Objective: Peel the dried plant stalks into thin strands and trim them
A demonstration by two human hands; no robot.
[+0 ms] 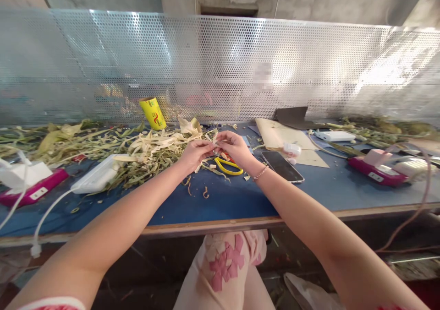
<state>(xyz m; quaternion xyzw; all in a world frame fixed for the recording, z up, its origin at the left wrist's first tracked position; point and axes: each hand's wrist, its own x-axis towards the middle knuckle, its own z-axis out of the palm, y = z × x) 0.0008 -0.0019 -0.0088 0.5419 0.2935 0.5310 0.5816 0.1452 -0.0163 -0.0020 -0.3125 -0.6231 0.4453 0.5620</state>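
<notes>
Both hands meet above the blue table, fingertips nearly touching. My left hand [197, 154] is closed in a pinch, and my right hand [234, 147] pinches from the other side. Between them is something small and pale, too small to make out. Yellow-handled scissors [228, 166] lie just below my right hand, their blades mostly hidden. Left of my left hand is a heap of dried, pale and green husk strips [151, 152]. Small scraps lie on the table below the hands.
A yellow cardboard tube [153, 113] stands tilted behind the heap. A phone [282, 166], brown paper [285, 135] and a small white bottle [292, 150] lie to the right. Magenta power strips [378, 171] with cables are at both sides. A perforated metal screen [220, 62] runs behind.
</notes>
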